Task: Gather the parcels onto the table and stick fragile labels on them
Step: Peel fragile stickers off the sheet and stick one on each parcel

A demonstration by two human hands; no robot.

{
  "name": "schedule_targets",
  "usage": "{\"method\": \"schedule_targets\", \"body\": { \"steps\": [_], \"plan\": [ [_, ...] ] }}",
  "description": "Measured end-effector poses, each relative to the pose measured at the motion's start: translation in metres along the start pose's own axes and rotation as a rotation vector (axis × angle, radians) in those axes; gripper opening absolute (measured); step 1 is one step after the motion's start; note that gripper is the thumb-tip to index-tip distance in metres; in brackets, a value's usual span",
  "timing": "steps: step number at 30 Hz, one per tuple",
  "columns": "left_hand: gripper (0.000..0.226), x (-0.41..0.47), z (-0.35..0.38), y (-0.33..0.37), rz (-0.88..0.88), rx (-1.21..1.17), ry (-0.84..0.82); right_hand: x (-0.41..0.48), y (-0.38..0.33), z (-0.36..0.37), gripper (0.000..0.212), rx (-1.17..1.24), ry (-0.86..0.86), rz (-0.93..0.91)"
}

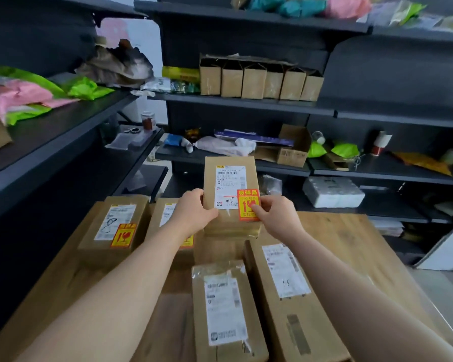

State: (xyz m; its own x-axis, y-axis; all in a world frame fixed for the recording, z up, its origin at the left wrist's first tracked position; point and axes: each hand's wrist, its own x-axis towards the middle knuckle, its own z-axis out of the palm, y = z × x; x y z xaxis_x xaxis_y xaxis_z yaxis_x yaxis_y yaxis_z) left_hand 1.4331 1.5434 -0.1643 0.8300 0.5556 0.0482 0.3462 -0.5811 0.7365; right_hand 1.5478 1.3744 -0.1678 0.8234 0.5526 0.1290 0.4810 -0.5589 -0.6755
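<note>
Fingertips (260, 212) of right hand (279, 218) pinching right edge of label (247, 203), thumb on its face, other fingers curled behind. Left hand (194, 212) gripping held parcel (230, 176) at lower left edge, thumb across the front, fingers curled round the side.

Nearest, flat on table (351, 244): small parcel (225, 309), white slip up. Just beside on its right, long parcel (293, 296), slip up too.

Farther, behind left forearm: middle parcel (165, 212), partly hidden, only a strip of second label (187, 241) showing. Left of that, left parcel (115, 226), third label (123, 235) stuck at the slip's lower right corner.

Held parcel on end over table's middle, front toward camera, top tilted away. Red-and-yellow label over lower right corner of its slip, reaching the parcel's right edge. Fully stuck down or not: cannot tell. Lower end resting on table or lifted: cannot tell.

Beyond, dark shelves (246, 103): row of brown bags (259, 82) upright on one, open box (290, 150) and green bags (345, 150) on the next down, white pack (332, 195) lower. Pink bags (19, 96) on left shelf.
</note>
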Motion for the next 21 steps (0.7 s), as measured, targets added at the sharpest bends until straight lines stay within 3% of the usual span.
{"method": "schedule_targets", "body": {
  "steps": [7,13,21],
  "plan": [
    [0.032,0.059,0.04,-0.037,-0.106,-0.074,-0.011,0.059,0.032,0.038,0.028,0.009,-0.036,0.02],
    [0.011,0.084,0.044,-0.053,-0.084,-0.015,0.059,0.087,0.037,0.051,0.029,-0.006,-0.039,0.008],
    [0.018,0.089,0.063,-0.076,-0.103,0.036,-0.013,0.082,0.063,0.074,0.022,0.019,-0.131,0.062]
  ]
}}
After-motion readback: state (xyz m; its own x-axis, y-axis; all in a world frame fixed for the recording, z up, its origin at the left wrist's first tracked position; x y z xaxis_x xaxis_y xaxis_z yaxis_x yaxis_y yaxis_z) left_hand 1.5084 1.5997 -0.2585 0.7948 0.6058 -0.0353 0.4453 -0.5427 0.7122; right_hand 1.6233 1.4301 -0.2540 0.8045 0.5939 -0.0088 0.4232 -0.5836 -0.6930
